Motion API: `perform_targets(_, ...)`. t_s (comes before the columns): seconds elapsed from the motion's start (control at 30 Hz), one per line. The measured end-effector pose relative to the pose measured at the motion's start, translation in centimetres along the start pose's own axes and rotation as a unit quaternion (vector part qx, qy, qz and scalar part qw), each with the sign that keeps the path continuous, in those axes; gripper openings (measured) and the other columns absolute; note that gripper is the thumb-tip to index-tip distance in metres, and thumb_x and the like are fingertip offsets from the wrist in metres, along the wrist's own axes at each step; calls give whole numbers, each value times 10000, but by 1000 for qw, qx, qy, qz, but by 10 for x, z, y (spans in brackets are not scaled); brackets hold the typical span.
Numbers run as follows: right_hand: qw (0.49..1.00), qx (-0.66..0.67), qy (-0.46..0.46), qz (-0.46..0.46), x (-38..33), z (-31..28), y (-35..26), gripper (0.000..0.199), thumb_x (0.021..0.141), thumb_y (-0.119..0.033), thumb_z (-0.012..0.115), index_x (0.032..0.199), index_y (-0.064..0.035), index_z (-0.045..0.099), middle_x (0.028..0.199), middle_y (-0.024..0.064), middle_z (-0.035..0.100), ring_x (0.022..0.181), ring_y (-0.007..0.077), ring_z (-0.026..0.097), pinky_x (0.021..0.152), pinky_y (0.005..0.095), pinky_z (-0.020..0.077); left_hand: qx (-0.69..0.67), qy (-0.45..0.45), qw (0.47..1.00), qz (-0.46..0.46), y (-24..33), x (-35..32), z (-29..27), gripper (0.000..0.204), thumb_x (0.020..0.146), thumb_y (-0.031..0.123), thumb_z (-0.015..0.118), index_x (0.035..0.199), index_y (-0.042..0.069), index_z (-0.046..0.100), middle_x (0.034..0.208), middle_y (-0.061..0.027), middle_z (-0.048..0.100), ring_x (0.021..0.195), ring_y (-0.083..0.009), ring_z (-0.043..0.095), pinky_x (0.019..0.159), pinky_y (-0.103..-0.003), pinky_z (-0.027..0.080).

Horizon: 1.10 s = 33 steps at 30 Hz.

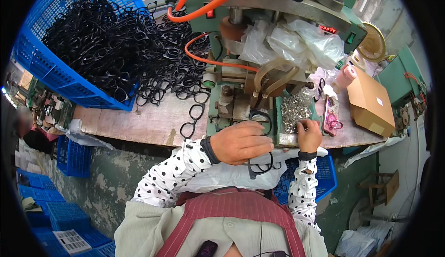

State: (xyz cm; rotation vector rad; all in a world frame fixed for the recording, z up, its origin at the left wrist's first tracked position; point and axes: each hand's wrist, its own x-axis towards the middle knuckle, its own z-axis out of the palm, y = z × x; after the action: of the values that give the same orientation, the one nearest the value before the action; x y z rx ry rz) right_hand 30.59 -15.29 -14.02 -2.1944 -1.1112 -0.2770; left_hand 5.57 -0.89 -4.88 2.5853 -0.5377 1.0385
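Nearest, at the bottom centre of the frame, a dark red striped apron (pixel 238 206) is worn over a pale shirt (pixel 148 227). Right of it, below the tabletop edge, stands a blue crate (pixel 328 178), partly hidden by the right sleeve.

The left hand (pixel 242 142), at the centre, is closed on a black eyeglass frame (pixel 251 170). One rim shows below the hand and another above it, close to the machine fixture; the hand hides the part between. The right hand (pixel 309 135), right of centre, has its fingers bent at the near end of a green tray (pixel 278 111) of small shiny parts (pixel 295 110) — whether it grips one cannot be told.

On the tabletop (pixel 125 123), three to four loose frames lie in a line left of the machine (pixel 197 22). Right of the tray are a pink bottle (pixel 346 76) and an open cardboard box (pixel 371 101).

Farther up, a heap of black frames (pixel 171 64) lies against a tilted blue basket (pixel 46 73) at upper left, itself loaded with frames. At top centre, orange hoses (pixel 222 1) cross the machine — clear plastic bags (pixel 301 41) hang at its front.
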Motion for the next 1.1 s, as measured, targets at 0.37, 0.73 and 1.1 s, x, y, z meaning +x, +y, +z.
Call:
perform_targets(0.37, 971, 194, 90, 104, 4, 6, -5, 111, 866, -95, 642, 943, -38, 698, 826, 88, 683, 717, 173, 644, 670, 295, 501, 248, 227, 868, -367, 0, -103, 19, 297, 805, 171, 685, 1085, 91, 625, 1155, -108, 568, 1039, -297, 512, 905, -446, 359)
perform_targets(0.73, 980, 147, 117, 73, 4, 7, -9, 90, 857, -88, 652, 932, -65, 697, 872, 85, 685, 788, 226, 653, 680, 327, 499, 324, 133, 712, -609, -40, -169, 9, 163, 838, 173, 666, 975, 96, 623, 1104, -83, 592, 1099, -316, 469, 924, -489, 323)
perform_targets(1.1, 992, -8, 128, 1, 23, 16, -22, 132, 857, -69, 610, 984, -74, 647, 916, 113, 656, 872, 312, 621, 793, 406, 472, 260, 265, 870, -325, 2, -54, -37, 164, 848, 29, 641, 992, 31, 562, 853, -101, 655, 706, -280, 601, 639, -356, 470)
